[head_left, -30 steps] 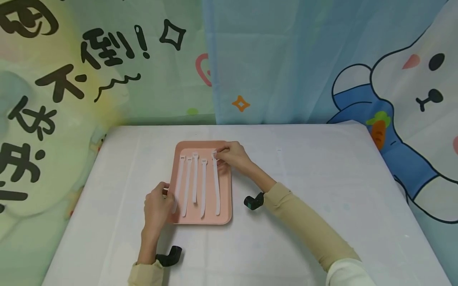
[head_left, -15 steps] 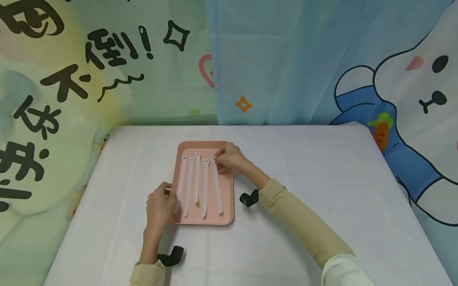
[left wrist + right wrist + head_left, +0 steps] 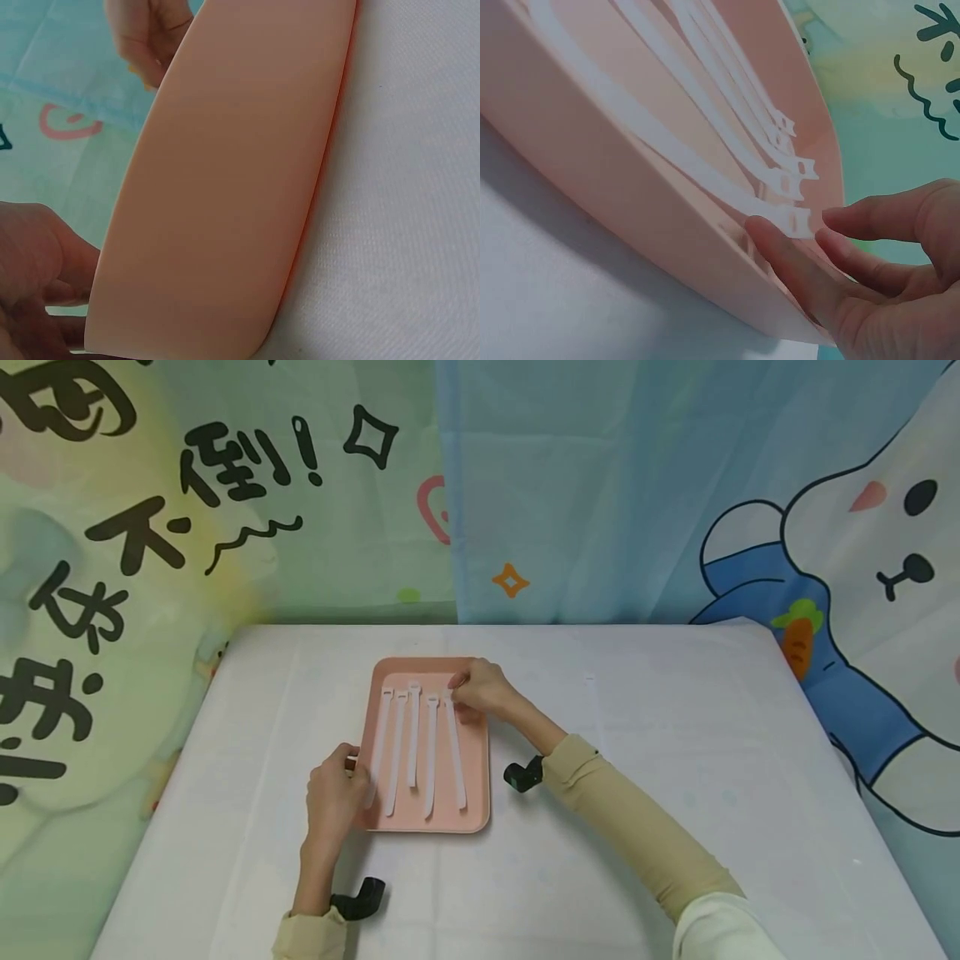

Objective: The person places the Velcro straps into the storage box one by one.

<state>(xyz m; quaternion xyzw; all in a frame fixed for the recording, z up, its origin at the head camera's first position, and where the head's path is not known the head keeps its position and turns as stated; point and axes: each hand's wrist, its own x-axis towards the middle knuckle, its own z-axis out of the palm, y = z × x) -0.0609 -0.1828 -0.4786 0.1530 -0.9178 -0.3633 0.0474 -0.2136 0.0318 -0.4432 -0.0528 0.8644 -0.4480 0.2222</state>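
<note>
A pink tray (image 3: 476,760) on the table holds several flat white straps laid lengthwise, each with a slotted head at the far end, like cable ties. My right hand (image 3: 482,687) is at its far right corner, over the head of the rightmost strap (image 3: 456,760). In the right wrist view, the thumb (image 3: 769,240) touches that strap while the fingertips (image 3: 832,221) stand just beyond its slotted end, with a gap. At the tray's left rim is my left hand (image 3: 337,789), fingers bent over the wall; its fingertips are hidden behind the rim in the left wrist view.
A white cloth covers the table (image 3: 637,710). Behind it hangs a printed curtain (image 3: 570,493) with a cartoon rabbit and characters. Black wrist cameras (image 3: 360,898) stick out beside both forearms.
The rightmost strap's head has come slightly nearer, and the strap slants a little more. My right hand has shifted slightly with it. The left hand keeps its place at the tray.
</note>
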